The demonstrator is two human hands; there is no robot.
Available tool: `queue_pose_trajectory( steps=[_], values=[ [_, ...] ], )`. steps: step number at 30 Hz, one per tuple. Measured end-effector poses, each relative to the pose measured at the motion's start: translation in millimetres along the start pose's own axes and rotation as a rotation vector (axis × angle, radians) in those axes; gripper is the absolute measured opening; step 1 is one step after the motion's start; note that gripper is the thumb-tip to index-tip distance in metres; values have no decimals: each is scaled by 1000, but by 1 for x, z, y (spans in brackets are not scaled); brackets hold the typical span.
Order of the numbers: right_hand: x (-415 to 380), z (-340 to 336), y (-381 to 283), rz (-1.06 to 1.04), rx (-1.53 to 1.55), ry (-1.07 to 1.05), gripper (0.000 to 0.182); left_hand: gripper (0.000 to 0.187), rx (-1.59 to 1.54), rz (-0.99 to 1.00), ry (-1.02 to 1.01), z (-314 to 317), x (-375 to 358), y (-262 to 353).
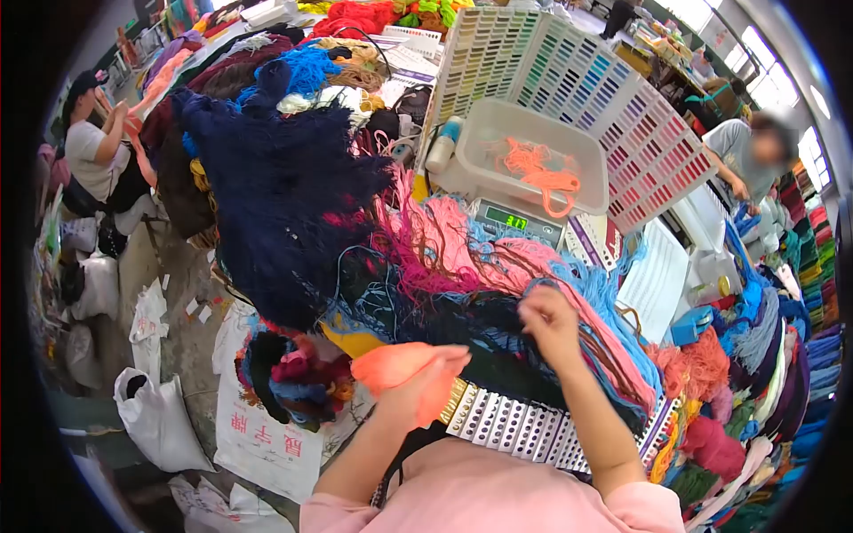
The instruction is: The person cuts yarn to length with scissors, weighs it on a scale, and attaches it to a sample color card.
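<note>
So the person's left hand (418,377) has its grip closed round a bunch of salmon-orange yarn (395,364), held low and close to the body, right over the near end of a white punched sample card (524,426) that lies across the bench (662,280). The right hand (549,322) sits just up and to the right of that, fingers pinched narrow into a tangle of light blue threads (586,284); can't tell exactly which strand it's got, they all blur together there.

Past the right grip, further back, there's a digital scale (515,220) with a green readout, and a clear plastic tub (533,164) on top with some orange yarn (542,173) inside. Behind that, big colour swatch charts (577,80) stand propped up.

Off to the left of the left grip hangs a huge heap of navy yarn (284,195), with pink yarn (444,249) spilling between it and the hands. Below that, white sacks (258,426) on the floor. Another person in a white shirt (89,151) is far left, and one more (755,151) far right.
</note>
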State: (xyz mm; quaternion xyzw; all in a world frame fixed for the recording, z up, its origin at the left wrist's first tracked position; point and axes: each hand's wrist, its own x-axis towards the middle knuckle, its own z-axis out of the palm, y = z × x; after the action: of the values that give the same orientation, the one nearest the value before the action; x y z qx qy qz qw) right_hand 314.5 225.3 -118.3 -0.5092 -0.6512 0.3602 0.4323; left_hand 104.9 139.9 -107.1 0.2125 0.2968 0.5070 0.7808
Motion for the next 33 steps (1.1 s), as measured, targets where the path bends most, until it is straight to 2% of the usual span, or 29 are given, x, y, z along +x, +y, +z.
queue_pose_trajectory(
  steps=[5, 7, 11, 12, 15, 19, 21, 22, 24, 26, 28, 31, 33],
  values=[
    [-34, 23, -48, 330, 484, -152, 8, 47, 78, 45, -46, 20, 20, -6],
    [-33, 29, -67, 437, 556, -258, 8, 48, 113, 75, -82, 24, 19, -4],
    [-40, 30, -59, 421, 632, -290, 9, 48, 51, 114, -172, 15, 19, -11],
    [-40, 28, -57, 424, 670, -292, 10, 47, -3, 65, -125, 18, 17, -10],
    [-43, 32, -68, 457, 613, -226, 9, 41, 290, 61, -74, 27, 16, -9],
    [-46, 30, -66, 435, 588, -239, 8, 39, 53, 19, -93, 22, 18, -14],
    [-45, 29, -64, 447, 691, -213, 7, 37, -140, -47, -100, 16, 18, -14],
    [-44, 27, -63, 448, 712, -213, 7, 37, -193, -3, -190, 15, 18, -11],
    [-47, 28, -61, 458, 713, -232, 8, 43, -54, 10, -103, 20, 14, -9],
    [-46, 29, -70, 466, 580, -268, 8, 44, 60, 43, -21, 22, 13, -15],
    [-48, 31, -71, 468, 529, -271, 7, 40, -40, 14, -89, 20, 13, -13],
    [-50, 27, -62, 436, 657, -262, 8, 41, -112, 25, -135, 16, 12, -13],
    [-48, 23, -62, 517, 771, -296, 8, 42, -168, -11, -140, 16, 10, -11]
  ],
)
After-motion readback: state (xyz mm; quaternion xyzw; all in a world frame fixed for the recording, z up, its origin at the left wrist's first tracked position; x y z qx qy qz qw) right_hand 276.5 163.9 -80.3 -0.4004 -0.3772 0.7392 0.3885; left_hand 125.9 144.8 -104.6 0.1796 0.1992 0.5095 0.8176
